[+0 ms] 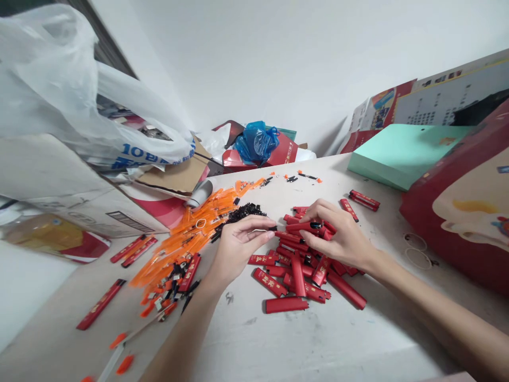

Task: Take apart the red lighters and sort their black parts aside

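My left hand (238, 244) is closed in a pinch on a small black part (273, 228) at its fingertips. To its right, my right hand (338, 231) grips a red lighter shell (300, 227) between thumb and fingers, with a dark end towards the palm. The two fingertip groups are close but apart. Beneath my right hand spreads a loose heap of red lighter shells (299, 276), several with gold lettering. Just beyond my left hand lies a pile of small black parts (246, 211), partly hidden by the fingers.
Orange plastic strips (178, 241) cover the left of the table (238, 339), with mixed small pieces (170, 281) nearer me. Single red shells (101, 305) lie at left. Cardboard box (79, 196) and plastic bag (47, 79) stand left; mint-green box (405, 154) and red bag (457, 212) right.
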Motion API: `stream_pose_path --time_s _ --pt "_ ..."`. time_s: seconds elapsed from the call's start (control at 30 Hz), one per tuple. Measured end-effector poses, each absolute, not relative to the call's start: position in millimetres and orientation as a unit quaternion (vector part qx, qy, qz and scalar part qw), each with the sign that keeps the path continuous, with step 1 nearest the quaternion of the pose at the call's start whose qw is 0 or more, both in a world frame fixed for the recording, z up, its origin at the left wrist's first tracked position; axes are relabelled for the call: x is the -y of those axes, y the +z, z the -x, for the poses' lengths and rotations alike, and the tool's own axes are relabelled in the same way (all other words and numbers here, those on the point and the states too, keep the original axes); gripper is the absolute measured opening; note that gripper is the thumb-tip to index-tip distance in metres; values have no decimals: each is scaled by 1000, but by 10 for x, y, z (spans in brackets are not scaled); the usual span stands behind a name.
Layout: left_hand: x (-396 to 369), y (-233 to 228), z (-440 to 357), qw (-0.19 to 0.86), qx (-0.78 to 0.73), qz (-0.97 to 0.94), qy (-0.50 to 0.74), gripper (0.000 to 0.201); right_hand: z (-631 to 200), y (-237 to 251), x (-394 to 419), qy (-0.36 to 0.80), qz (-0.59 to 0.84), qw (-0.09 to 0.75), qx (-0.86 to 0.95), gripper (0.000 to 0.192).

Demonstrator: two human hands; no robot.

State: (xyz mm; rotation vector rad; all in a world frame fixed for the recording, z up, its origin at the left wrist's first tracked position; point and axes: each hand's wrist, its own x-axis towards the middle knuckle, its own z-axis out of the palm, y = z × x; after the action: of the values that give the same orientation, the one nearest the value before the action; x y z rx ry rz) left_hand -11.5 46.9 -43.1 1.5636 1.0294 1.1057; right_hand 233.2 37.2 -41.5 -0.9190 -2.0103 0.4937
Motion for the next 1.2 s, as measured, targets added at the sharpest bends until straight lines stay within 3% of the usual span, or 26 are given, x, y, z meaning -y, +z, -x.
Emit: stream_pose_path --time_s 0.17,0.33,0.67,0.93,1.2 --pt "-412 -411 60 495 -429 -605 452 24 -2322 -486 -365 228 363 442 788 8" --pt "-367 -390 22 499 -437 -590 461 25 -2320 -524 -359 146 385 388 825 6" --pt "-336 -364 -7 490 -435 -587 475 22 -2286 -563 -327 103 327 365 865 20" --pt "-340 -406 10 495 -415 -587 488 18 -2277 -580 -347 62 328 297 894 27" --pt "-322 -376 -9 482 -433 -589 483 18 -2257 -487 -283 92 359 296 880 39"
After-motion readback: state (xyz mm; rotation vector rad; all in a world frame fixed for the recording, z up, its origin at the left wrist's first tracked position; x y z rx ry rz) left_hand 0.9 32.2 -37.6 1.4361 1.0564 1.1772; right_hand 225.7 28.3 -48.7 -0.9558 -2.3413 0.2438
